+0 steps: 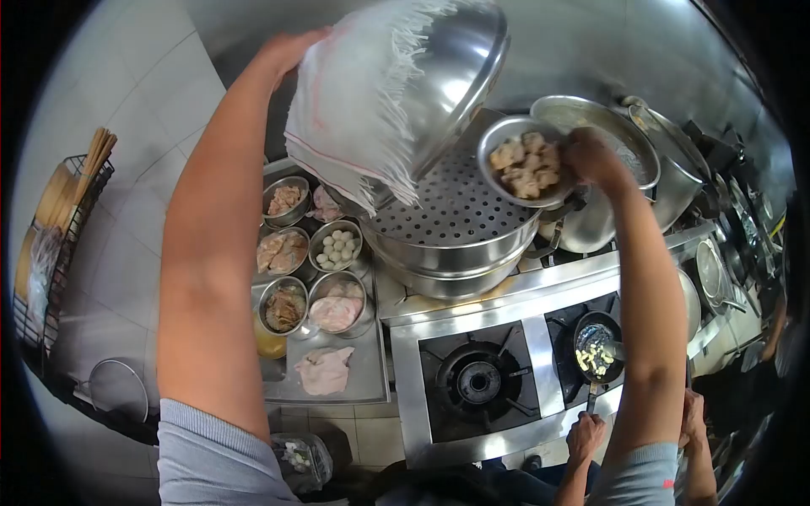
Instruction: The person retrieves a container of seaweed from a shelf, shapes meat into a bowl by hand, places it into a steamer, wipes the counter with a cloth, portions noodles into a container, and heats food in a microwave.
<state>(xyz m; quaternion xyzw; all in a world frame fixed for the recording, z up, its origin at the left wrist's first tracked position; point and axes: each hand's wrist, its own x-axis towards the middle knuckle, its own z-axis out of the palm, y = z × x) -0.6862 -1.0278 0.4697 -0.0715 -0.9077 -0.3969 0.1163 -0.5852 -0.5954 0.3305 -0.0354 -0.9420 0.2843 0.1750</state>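
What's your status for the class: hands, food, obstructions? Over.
Left hand holding up fringed cloth, domed lid. Right hand gripping metal bowl of food chunks, by perforated tray. Lid, cloth partly hide tray. Co-worker's hand on pan handle.

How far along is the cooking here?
Done: the lid is off the steamer, raised with a cloth by the left hand. In hand: the right hand holds a bowl of chunks by the perforated rack; loading or unloading, I can't tell. Likely left: setting that bowl down, replacing the lid, and cooking the raw-looking meat on the tray.
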